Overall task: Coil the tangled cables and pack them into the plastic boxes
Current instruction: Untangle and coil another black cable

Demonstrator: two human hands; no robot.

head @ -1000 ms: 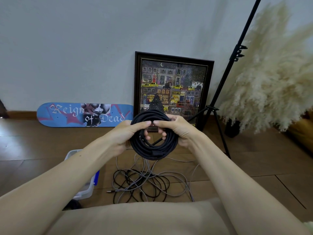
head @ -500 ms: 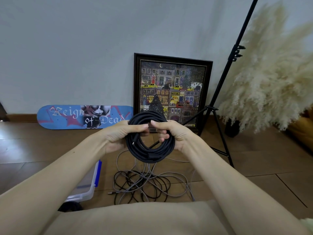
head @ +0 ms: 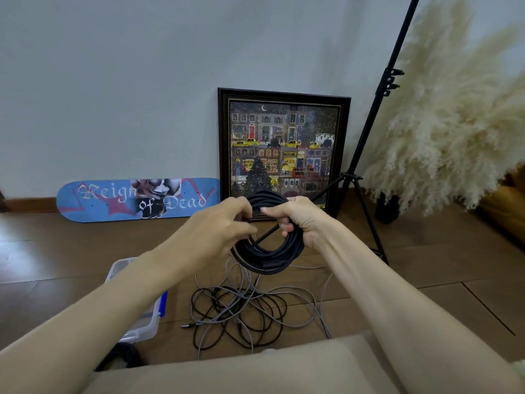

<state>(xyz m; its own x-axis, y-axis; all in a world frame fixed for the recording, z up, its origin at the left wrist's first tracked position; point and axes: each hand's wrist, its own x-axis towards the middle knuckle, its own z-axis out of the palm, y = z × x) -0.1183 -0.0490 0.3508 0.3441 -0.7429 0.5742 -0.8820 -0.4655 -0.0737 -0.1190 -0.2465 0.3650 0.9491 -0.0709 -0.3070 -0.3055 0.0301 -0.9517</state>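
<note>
The person is holding a coiled black cable [head: 267,260] up in the air with both hands, above the wooden floor [head: 397,280] and in front of the lower part of a framed picture [head: 284,146]. The right hand [head: 298,220] is gripping the coil's right side, its fingers curling through the loop and its thumb lying over the top strands. The left hand [head: 218,226] is closing on the coil's upper left, fingers and thumb curling round the strands there, though slight blur is hiding the exact hold. A straight stretch of the same black cable is crossing the inside of the loop between the two hands. Directly beneath the coil, a tangle of grey and black cables [head: 250,311] is lying loose on the floor. Just left of that tangle, a clear plastic box [head: 147,325] with a blue latch is sitting on the floor, partly hidden by the left forearm. A blue skateboard deck [head: 113,200] is leaning on its edge against the pale wall [head: 113,81], touching the picture's left side. A black light stand [head: 369,143] is rising to the right of the picture, and cream pampas grass [head: 454,123] is spreading beyond it. A beige cushioned surface [head: 227,373] is filling the bottom edge of the view
</note>
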